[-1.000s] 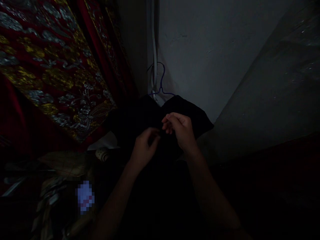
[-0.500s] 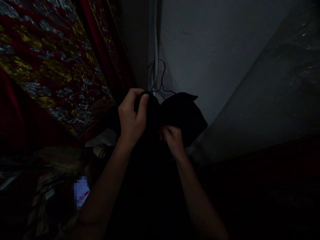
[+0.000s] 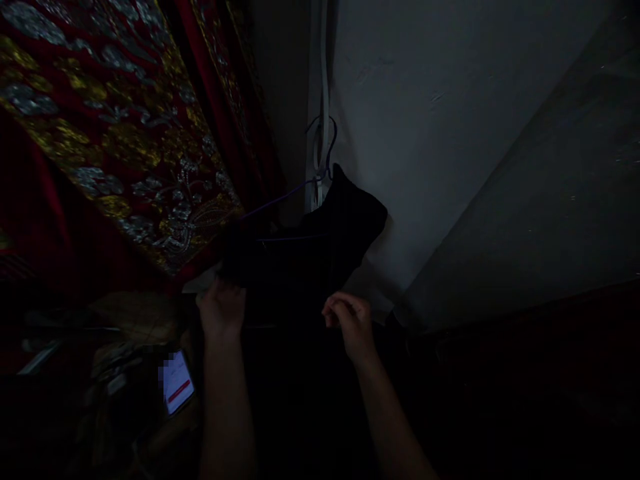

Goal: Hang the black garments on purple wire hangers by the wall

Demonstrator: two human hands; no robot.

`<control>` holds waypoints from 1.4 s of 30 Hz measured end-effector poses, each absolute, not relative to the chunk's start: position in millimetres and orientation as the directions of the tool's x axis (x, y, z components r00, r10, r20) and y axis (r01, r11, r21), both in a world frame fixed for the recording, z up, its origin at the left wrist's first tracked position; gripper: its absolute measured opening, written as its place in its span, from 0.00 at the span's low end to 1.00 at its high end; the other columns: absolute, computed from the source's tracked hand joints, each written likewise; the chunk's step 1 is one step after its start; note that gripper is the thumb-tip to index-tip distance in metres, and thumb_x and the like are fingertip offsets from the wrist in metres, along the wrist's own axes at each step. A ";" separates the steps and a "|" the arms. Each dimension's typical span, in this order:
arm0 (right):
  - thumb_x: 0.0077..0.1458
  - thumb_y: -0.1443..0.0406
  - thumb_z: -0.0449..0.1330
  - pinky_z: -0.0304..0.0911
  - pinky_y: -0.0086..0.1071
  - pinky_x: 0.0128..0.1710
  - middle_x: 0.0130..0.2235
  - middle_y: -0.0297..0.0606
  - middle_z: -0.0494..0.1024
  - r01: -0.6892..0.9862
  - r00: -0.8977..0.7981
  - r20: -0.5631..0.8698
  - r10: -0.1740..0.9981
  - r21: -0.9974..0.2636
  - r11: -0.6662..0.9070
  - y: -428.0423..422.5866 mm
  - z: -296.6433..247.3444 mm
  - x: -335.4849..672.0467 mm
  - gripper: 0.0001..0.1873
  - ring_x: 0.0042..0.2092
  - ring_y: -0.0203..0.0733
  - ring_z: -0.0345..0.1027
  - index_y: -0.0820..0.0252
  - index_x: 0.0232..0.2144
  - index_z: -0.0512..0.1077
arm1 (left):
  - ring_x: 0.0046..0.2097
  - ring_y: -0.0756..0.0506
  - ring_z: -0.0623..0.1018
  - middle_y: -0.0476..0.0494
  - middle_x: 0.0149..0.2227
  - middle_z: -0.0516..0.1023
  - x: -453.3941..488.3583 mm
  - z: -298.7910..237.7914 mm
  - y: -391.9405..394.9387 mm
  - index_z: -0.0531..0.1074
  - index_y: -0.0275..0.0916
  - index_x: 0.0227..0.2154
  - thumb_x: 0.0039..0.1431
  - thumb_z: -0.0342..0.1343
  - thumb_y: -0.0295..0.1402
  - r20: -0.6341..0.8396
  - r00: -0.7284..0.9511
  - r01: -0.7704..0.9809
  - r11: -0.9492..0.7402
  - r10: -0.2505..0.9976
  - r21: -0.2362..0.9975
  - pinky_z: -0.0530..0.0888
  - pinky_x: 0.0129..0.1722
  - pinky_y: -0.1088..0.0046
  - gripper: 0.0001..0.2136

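- Against a pale wall (image 3: 430, 120), in the head camera's dim view, a dark garment (image 3: 357, 213) hangs lopsided from a thin purple hanger (image 3: 287, 195), draped at the right of the picture while the opposite arm of the hanger shows bare.
- Low on the garment's left side, a person's left hand (image 3: 220, 310) bends its fingers downward at the cloth; blur and shadow leave it impossible to tell how tightly they close, or on what.
- Below the hanger, the right hand (image 3: 350, 320) curls, thumb drawn in against the forefinger; whether a fold of cloth is pinched there cannot be told.
- With one side unsupported, the garment could slide off altogether if the cloth is pulled down.
- Up at the hook, beside a white cord (image 3: 325, 80), a hard tug might jolt the hanger loose, since its hold there looks slight.
- To the left, the bare arm reaches across the edge of a red embroidered cloth (image 3: 125, 140), whose raised decoration could snag it.
- Beside the left forearm, a lit phone (image 3: 179, 387) risks a knock from a careless elbow.
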State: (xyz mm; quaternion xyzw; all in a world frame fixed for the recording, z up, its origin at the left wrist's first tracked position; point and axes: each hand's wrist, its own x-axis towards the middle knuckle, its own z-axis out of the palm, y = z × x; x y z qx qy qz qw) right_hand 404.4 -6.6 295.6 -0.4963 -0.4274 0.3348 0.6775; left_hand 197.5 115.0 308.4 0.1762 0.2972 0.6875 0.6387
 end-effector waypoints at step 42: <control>0.53 0.63 0.63 0.69 0.39 0.43 0.34 0.38 0.81 0.520 0.328 0.724 0.606 -0.674 0.524 27.9 399.8 491.2 0.08 0.39 0.45 0.75 0.56 0.34 0.82 | 0.49 0.39 0.79 0.43 0.48 0.80 233.5 307.9 74.7 0.75 0.42 0.52 0.60 0.62 0.44 -0.022 0.900 0.205 -0.378 0.436 0.903 0.74 0.52 0.61 0.20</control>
